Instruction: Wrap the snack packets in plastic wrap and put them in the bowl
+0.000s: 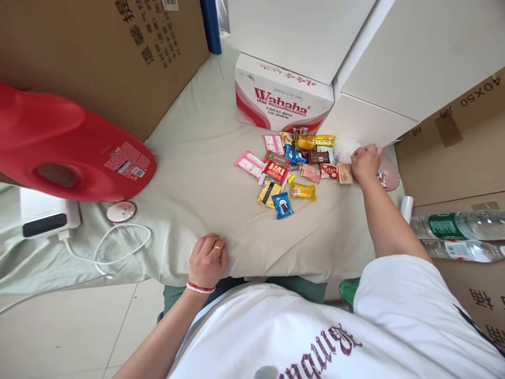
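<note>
My left hand (208, 258), with a ring and bracelets on it, rests on the cloth near the front edge, its fingers curled closed. My right hand (366, 162) reaches to the right end of a loose pile of wrapped snacks, its fingers closed; what they hold is hidden. Crumpled clear plastic (349, 151) touches its left side. A pinkish round item (390, 171) lies just right of it, with a small wrapped piece (382, 179) beside the wrist. The pile includes a blue packet (283, 205), a yellow packet (303, 191), a red packet (276, 171) and a pink-white packet (250, 164).
A Wahaha water box (282, 100) stands behind the pile, beside white boxes (300, 31). On the left are a red jug (79, 147), a white power bank (47, 213) with a cable, and a round disc (121, 211). Water bottles (465, 225) lie at right by cardboard boxes (450, 142).
</note>
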A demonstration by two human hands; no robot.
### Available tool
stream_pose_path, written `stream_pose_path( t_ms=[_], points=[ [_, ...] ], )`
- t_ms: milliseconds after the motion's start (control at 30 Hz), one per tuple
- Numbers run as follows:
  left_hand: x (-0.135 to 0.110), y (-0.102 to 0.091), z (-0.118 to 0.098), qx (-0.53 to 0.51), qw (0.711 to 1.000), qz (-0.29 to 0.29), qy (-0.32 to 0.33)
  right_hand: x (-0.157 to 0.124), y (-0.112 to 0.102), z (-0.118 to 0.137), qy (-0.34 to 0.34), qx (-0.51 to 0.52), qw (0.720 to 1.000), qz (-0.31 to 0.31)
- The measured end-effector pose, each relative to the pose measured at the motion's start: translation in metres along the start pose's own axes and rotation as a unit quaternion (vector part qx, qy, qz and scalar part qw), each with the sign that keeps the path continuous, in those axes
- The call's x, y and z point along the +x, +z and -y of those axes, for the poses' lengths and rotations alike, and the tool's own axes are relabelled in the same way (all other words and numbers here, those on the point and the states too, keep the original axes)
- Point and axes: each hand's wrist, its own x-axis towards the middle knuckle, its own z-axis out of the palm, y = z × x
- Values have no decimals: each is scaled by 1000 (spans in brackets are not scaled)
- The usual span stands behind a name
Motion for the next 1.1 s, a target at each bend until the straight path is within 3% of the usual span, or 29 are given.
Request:
stream_pose_path(
  t_ms=[100,233,400,567,633,700,767,867,933,1000,1100],
  points=[
    [0,0,0,-3,1000,-6,-3,6,-7,0,13,-6,1000,-6],
    [2,0,0,-8,1000,0,6,0,-8,-2,-73,-64,994,42],
    [4,0,-2,-8,1000,5,5,-3,-2,4,-66,-82,993,55],
    [3,0,-3,-1,1000,-10,-13,-4,-20,9,15,-3,1000,11],
    [2,1,-3,-5,1000,-8,-12,-19,-36,4,27,62,998,-15],
    [0,2,-1,-13,1000,-4,-9,-47,-52,-1,48,192,978,-60],
    [-1,2,1,-24,1000,-2,-7,-89,-64,-1,81,393,912,-82],
    [-2,3,4,-48,998,-6,-26,-166,-68,16,175,674,718,12],
    [0,0,2,-73,995,-17,-66,-215,-62,38,234,747,617,80],
    [4,-3,-8,-122,984,-15,-130,-256,-55,65,260,776,565,102],
    [19,-7,-36,-268,931,78,-237,-297,-51,105,247,789,553,105]
  ],
)
